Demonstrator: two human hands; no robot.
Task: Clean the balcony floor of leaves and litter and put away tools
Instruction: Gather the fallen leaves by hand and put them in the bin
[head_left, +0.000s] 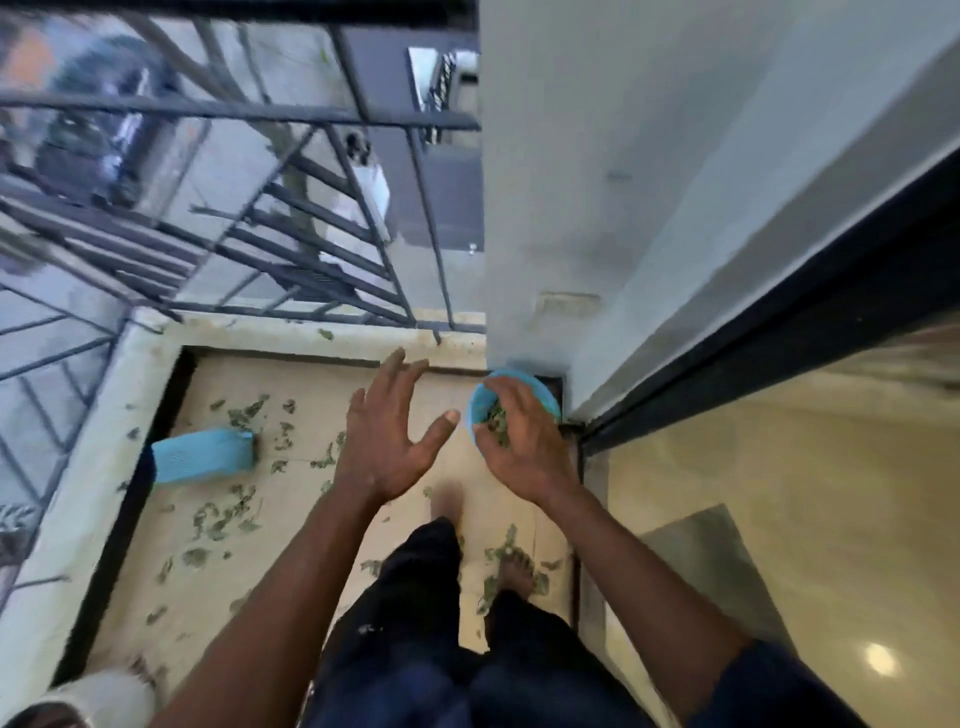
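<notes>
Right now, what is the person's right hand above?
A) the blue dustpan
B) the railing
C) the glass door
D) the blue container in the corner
D: the right hand is over the blue container, which has leaves in it; the blue dustpan lies apart on the floor.

Both held out forward, left grip (395, 434) splayed wide -- right grip (522, 441) cupped palm-down.
</notes>
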